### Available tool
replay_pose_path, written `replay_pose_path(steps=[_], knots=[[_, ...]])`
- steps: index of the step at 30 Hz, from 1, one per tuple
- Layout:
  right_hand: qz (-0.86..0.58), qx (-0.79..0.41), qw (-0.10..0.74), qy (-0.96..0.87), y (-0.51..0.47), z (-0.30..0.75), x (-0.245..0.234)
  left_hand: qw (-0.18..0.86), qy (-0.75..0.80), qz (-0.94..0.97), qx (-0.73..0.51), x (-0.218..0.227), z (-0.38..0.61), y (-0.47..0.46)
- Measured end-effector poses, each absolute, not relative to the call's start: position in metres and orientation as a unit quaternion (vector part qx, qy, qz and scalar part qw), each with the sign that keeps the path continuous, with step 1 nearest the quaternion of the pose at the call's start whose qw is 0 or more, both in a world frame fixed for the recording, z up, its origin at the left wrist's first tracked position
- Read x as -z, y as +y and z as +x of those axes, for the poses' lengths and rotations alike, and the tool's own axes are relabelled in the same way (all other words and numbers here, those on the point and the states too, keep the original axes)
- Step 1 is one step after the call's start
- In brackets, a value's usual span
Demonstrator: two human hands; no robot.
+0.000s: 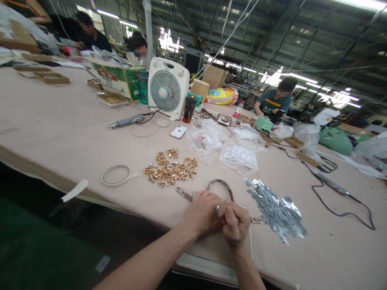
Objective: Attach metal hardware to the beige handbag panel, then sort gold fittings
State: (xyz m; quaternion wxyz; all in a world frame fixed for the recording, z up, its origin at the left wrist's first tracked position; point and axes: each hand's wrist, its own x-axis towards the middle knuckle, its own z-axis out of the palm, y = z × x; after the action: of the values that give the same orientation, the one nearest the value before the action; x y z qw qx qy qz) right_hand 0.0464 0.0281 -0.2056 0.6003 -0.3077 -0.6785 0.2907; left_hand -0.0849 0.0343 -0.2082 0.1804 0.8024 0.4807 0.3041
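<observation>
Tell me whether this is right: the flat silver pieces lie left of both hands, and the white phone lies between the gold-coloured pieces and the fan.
Wrong side: the head view shows the flat silver pieces right of both the left hand and the right hand. The white phone does lie between the gold-coloured pieces and the fan.

Over my remote feed I see two bare arms, uncovered from the wrists down to where the picture cuts them off. The left forearm point(154, 253) looks long, tapering smoothly from a broad lower end to a slimmer wrist, while the right forearm point(246, 266) appears shorter. My left hand point(204, 209) and right hand point(234, 223) are bare too, with rounded knuckles, and by the right fingers point(225, 208) sits a silvery glint point(217, 209), whether a ring I can't tell.
</observation>
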Motion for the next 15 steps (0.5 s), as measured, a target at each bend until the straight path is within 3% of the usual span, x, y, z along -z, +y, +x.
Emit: replay_pose_path(steps=[5, 8, 12, 15], knots=[[-0.327, -0.244, 0.57, -0.713, 0.041, 0.044, 0.212, 0.171, 0.493, 0.797, -0.304, 0.21, -0.082, 0.035], [-0.362, -0.279, 0.572, -0.681, 0.054, 0.039, 0.207, 0.178, 0.497, 0.795, -0.299, 0.213, -0.083, 0.037], [-0.376, -0.386, 0.623, -0.567, 0.061, 0.039, 0.182, 0.198, 0.487, 0.793, -0.306, 0.214, -0.086, 0.038], [-0.319, -0.402, 0.675, -0.531, 0.055, 0.042, 0.164, 0.192, 0.49, 0.787, -0.324, 0.215, -0.087, 0.036]])
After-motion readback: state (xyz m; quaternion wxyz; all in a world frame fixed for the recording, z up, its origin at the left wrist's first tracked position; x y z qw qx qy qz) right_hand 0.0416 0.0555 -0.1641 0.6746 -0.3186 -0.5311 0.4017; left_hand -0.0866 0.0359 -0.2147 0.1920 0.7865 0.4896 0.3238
